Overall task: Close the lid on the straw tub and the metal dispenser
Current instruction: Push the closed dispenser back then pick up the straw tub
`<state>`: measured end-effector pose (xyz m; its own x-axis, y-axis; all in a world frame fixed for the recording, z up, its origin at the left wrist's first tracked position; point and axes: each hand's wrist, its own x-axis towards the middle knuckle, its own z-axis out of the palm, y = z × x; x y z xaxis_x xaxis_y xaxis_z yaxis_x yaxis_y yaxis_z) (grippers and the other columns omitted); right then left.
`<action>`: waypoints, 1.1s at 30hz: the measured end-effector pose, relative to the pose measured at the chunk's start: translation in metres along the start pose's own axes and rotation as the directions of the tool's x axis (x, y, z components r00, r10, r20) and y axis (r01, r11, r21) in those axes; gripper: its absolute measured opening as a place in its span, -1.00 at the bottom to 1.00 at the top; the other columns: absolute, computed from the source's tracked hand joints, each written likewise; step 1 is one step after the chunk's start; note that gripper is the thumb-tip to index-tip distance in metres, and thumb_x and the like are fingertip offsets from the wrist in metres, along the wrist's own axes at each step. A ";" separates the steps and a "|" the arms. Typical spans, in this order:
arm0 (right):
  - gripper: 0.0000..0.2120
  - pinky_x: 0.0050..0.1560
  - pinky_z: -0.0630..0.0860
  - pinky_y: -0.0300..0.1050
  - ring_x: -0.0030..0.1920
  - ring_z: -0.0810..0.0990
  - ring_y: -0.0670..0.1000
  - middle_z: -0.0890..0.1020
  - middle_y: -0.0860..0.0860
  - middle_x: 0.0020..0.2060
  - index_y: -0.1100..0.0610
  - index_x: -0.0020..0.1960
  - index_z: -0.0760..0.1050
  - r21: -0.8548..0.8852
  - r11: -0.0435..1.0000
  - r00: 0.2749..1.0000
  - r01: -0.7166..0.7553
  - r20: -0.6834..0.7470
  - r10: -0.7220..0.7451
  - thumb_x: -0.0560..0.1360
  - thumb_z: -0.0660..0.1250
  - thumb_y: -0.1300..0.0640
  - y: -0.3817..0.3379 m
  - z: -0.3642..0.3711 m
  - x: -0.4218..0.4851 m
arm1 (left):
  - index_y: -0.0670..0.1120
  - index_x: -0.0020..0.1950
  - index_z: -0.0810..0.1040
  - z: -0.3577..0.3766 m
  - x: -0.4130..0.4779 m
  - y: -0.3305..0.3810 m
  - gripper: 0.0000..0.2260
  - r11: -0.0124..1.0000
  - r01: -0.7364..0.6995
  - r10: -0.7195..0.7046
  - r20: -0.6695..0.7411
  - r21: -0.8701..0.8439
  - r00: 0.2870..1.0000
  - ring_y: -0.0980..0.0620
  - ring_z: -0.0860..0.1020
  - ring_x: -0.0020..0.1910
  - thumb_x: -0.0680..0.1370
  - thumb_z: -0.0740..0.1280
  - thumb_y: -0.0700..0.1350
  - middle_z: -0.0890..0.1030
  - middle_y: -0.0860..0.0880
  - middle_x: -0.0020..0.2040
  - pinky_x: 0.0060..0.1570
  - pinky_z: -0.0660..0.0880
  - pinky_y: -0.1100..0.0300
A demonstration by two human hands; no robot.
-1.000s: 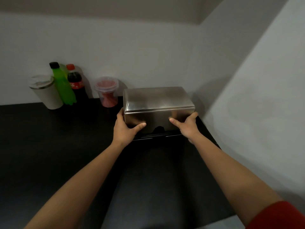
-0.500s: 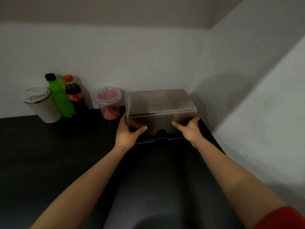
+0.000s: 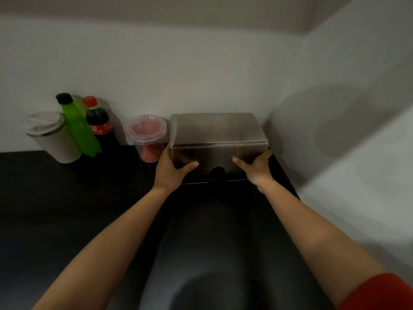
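A steel box-shaped metal dispenser (image 3: 218, 135) stands at the back of the dark counter, in the corner of the walls. Its lid lies flat on top. My left hand (image 3: 172, 170) grips its front left corner, thumb laid across the front face. My right hand (image 3: 257, 167) holds the front right corner the same way. Just left of the dispenser stands the clear straw tub (image 3: 147, 137) full of red straws, with its clear lid sitting on it.
A cola bottle (image 3: 100, 125), a green bottle (image 3: 79, 128) and a white lidded cup (image 3: 52, 137) line the back wall at the left. White walls close in behind and on the right. The black counter (image 3: 67, 209) stretches toward me.
Both hands keep their grip on the dispenser's front corners. The dispenser sits a little further back toward the wall, and my view has tilted up slightly.
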<state>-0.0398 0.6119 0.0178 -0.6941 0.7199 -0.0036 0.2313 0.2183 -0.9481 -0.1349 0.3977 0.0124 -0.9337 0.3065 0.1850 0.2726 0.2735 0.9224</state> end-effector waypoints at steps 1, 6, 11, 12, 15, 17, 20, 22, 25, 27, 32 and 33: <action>-0.07 0.21 0.24 -0.21 0.35 0.31 0.10 0.26 0.14 0.38 0.18 0.42 -0.05 -0.008 1.000 1.000 0.001 0.004 -0.001 0.31 0.52 0.08 0.000 0.001 0.003 | -0.07 0.35 0.37 0.001 0.003 0.000 -0.35 1.000 -0.014 0.014 -0.012 -0.001 1.000 0.05 0.46 0.22 0.33 0.55 -0.04 0.51 -0.04 0.24 0.18 0.39 0.19; -0.10 0.25 0.25 -0.18 0.34 0.30 0.10 0.28 0.14 0.35 0.20 0.38 -0.01 -0.008 1.000 0.999 0.027 0.028 -0.027 0.30 0.52 0.06 0.003 0.006 0.017 | -0.12 0.33 0.36 0.004 0.014 -0.002 -0.35 1.000 -0.018 0.019 -0.038 0.012 0.999 0.13 0.44 0.14 0.33 0.55 -0.05 0.46 0.04 0.17 0.05 0.35 0.34; -0.13 0.35 0.29 -0.05 0.35 0.30 0.10 0.29 0.15 0.34 0.20 0.37 0.00 0.000 1.000 0.998 0.031 0.052 -0.031 0.31 0.52 0.07 0.003 0.009 0.028 | -0.19 0.33 0.32 0.008 0.025 -0.007 -0.30 0.999 0.041 -0.039 -0.057 0.029 0.998 0.15 0.44 0.10 0.32 0.55 -0.03 0.49 -0.02 0.19 0.04 0.37 0.32; -0.13 0.35 0.29 -0.05 0.35 0.30 0.10 0.29 0.15 0.34 0.20 0.37 0.01 -0.002 1.000 0.998 0.030 0.054 -0.030 0.31 0.52 0.07 0.003 0.011 0.029 | -0.19 0.33 0.31 0.008 0.027 -0.008 -0.30 0.999 0.045 -0.043 -0.058 0.030 0.997 0.15 0.44 0.10 0.32 0.55 -0.02 0.48 0.01 0.17 0.04 0.37 0.32; -0.16 0.30 0.29 -0.12 0.34 0.31 0.10 0.30 0.15 0.32 0.23 0.36 0.02 -0.008 0.999 0.998 0.046 0.042 -0.045 0.33 0.51 0.09 0.004 0.014 0.032 | -0.20 0.33 0.31 0.009 0.032 -0.011 -0.31 0.998 0.047 -0.044 -0.064 0.036 0.997 0.15 0.43 0.12 0.33 0.54 -0.03 0.45 0.05 0.15 0.07 0.37 0.30; -0.17 0.29 0.28 -0.14 0.33 0.31 0.10 0.30 0.16 0.32 0.24 0.36 0.03 -0.013 0.998 0.998 0.056 0.032 -0.056 0.33 0.50 0.10 0.004 0.016 0.033 | -0.21 0.31 0.31 0.011 0.034 -0.014 -0.33 0.998 0.053 -0.050 -0.073 0.039 0.996 0.13 0.43 0.12 0.33 0.55 -0.04 0.48 0.00 0.17 0.08 0.37 0.28; -0.18 0.30 0.27 -0.14 0.34 0.30 0.09 0.29 0.15 0.33 0.23 0.35 0.03 -0.010 0.998 0.997 0.059 0.041 -0.058 0.33 0.50 0.10 0.004 0.016 0.036 | -0.21 0.30 0.31 0.015 0.033 -0.016 -0.34 0.997 0.058 -0.054 -0.088 0.046 0.995 0.12 0.44 0.11 0.33 0.54 -0.04 0.48 0.01 0.15 0.07 0.38 0.27; -0.18 0.30 0.27 -0.15 0.34 0.30 0.09 0.28 0.16 0.33 0.23 0.35 0.02 -0.010 0.998 0.997 0.059 0.046 -0.058 0.34 0.50 0.10 0.003 0.015 0.037 | -0.22 0.29 0.32 0.016 0.033 -0.015 -0.34 0.997 0.057 -0.053 -0.094 0.051 0.994 0.12 0.45 0.10 0.33 0.54 -0.04 0.48 0.01 0.13 0.05 0.38 0.28; -0.19 0.33 0.27 -0.11 0.35 0.29 0.10 0.27 0.18 0.34 0.24 0.35 0.01 -0.014 0.998 0.996 0.057 0.065 -0.056 0.35 0.49 0.12 0.001 0.014 0.038 | -0.21 0.29 0.31 0.015 0.032 -0.015 -0.35 0.997 0.055 -0.050 -0.094 0.055 0.994 0.13 0.45 0.09 0.34 0.54 -0.04 0.45 0.05 0.11 0.04 0.37 0.30; -0.19 0.36 0.27 -0.08 0.36 0.28 0.11 0.26 0.19 0.35 0.26 0.35 0.00 -0.020 0.998 0.996 0.057 0.073 -0.055 0.35 0.49 0.12 0.001 0.013 0.039 | -0.21 0.29 0.30 0.015 0.032 -0.014 -0.35 0.997 0.058 -0.053 -0.084 0.057 0.995 0.13 0.44 0.09 0.34 0.54 -0.05 0.47 0.02 0.13 0.04 0.37 0.31; -0.17 0.36 0.27 -0.07 0.36 0.28 0.11 0.27 0.19 0.35 0.25 0.36 -0.01 -0.011 0.999 0.996 0.049 0.081 -0.048 0.35 0.49 0.12 -0.001 0.023 0.040 | -0.21 0.30 0.29 0.008 0.036 -0.016 -0.35 0.996 0.068 -0.063 -0.083 0.059 0.995 0.13 0.44 0.09 0.35 0.53 -0.04 0.50 -0.06 0.19 0.05 0.37 0.30; -0.17 0.35 0.28 -0.08 0.36 0.29 0.11 0.27 0.18 0.35 0.24 0.35 0.00 -0.005 0.999 0.996 0.051 0.080 -0.050 0.35 0.49 0.12 -0.001 0.025 0.040 | -0.20 0.31 0.29 0.006 0.037 -0.017 -0.34 0.996 0.071 -0.067 -0.080 0.061 0.995 0.13 0.43 0.10 0.35 0.53 -0.04 0.50 -0.05 0.20 0.06 0.37 0.29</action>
<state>-0.0845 0.6241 0.0109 -0.7569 0.6533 0.0187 0.1993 0.2579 -0.9454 -0.1725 0.4099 0.0018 -0.9653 0.2140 0.1497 0.2188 0.3497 0.9109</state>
